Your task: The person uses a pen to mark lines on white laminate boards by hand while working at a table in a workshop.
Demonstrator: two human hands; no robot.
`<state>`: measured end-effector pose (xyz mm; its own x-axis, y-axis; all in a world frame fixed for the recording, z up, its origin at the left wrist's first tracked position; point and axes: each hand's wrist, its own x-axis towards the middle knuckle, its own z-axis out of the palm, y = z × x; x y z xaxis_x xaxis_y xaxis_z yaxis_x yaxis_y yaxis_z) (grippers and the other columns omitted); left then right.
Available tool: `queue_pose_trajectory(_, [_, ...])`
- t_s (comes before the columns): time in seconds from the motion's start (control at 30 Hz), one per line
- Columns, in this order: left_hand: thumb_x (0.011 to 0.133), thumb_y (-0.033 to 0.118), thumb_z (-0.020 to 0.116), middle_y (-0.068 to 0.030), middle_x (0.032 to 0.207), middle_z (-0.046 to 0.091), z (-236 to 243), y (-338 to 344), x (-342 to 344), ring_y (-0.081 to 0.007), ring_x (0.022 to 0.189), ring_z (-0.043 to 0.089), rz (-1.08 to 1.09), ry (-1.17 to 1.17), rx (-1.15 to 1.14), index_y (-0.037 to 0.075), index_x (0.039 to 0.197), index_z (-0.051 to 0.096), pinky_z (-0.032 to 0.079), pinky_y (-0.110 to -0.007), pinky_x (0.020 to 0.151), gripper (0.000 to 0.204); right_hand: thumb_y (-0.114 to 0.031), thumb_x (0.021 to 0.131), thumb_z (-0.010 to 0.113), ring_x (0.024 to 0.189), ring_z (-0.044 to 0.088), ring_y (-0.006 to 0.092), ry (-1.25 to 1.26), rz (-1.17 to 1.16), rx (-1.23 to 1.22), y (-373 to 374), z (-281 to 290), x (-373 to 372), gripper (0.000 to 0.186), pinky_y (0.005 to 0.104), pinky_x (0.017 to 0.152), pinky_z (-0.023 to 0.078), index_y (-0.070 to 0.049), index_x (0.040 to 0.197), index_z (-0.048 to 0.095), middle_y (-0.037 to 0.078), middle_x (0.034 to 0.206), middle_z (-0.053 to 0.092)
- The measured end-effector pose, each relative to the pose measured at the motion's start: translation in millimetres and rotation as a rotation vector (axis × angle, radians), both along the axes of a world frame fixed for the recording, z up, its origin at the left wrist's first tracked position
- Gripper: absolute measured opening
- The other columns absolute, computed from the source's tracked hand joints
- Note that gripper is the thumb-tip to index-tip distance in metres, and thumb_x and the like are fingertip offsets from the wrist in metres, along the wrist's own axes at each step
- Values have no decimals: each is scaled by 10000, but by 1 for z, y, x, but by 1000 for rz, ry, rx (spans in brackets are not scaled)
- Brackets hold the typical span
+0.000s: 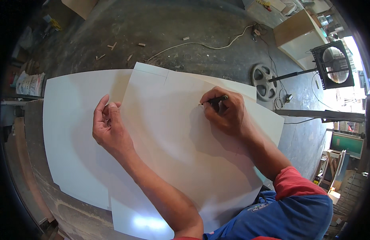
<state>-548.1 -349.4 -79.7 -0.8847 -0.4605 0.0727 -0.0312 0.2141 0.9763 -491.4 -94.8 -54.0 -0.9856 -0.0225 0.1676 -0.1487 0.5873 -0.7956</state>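
My right hand (227, 112) is closed round a dark pencil (221, 98), its tip pointing down at a large white panel (161, 120). Whether the tip touches the surface I cannot tell. Thin marked lines cross the panel near its far left corner. My left hand (111, 124) holds nothing; it is raised over the panel's left side, fingers loosely bent and the thumb apart. Beneath, a second white panel (69, 132) sticks out to the left, and part of a white sheet shows along the far right edge.
A fan (335, 65) on a pole with a round spoked base (265, 82) stands at the right. A pale cable (201, 45) snakes over the floor, near several small wood offcuts (141, 45). A wooden box-like cabinet (299, 34) is at the far right, a white sack (30, 84) far left.
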Motion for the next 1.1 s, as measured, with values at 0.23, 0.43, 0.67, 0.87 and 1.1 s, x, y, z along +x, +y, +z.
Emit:
queue_pose_trajectory(0.23, [954, 153, 649, -48, 871, 719, 2, 1, 1, -101, 816, 640, 7, -4, -13, 34, 1157, 717, 486, -261, 729, 245, -10, 860, 625, 549, 402, -13, -28, -255, -384, 1, -7, 4, 64, 206, 483, 299, -54, 904, 642, -62, 692, 544])
queue_pose_trajectory(0.43, [955, 136, 632, -47, 868, 713, 6, 1, 2, -106, 813, 645, 12, -12, -21, 24, 1151, 714, 499, -263, 751, 240, -6, 849, 637, 546, 434, 20, -52, -209, -251, -3, -3, 3, 61, 221, 489, 336, -43, 898, 639, -25, 712, 583])
queue_pose_trajectory(0.67, [954, 115, 635, -49, 857, 705, 8, 2, 2, -109, 808, 644, 3, -1, 47, 13, 1152, 709, 539, -268, 786, 235, -5, 830, 656, 580, 521, 85, -52, -103, -47, -10, 9, 3, 84, 253, 538, 422, -39, 906, 663, 15, 703, 602])
queue_pose_trajectory(0.87, [959, 110, 634, -50, 854, 704, 8, 3, 2, -108, 805, 643, 9, -17, 39, 22, 1146, 714, 552, -277, 803, 222, -9, 827, 667, 584, 522, 86, -60, -79, -34, -10, 5, 1, 87, 253, 552, 428, -37, 910, 667, 15, 709, 607])
queue_pose_trajectory(1.1, [960, 114, 638, -46, 856, 707, 8, 3, 2, -102, 794, 636, 19, -13, 11, 29, 1142, 718, 522, -261, 758, 216, -4, 822, 670, 581, 518, 91, -73, -70, -10, -10, 6, 2, 99, 256, 552, 426, -37, 916, 672, 12, 707, 605])
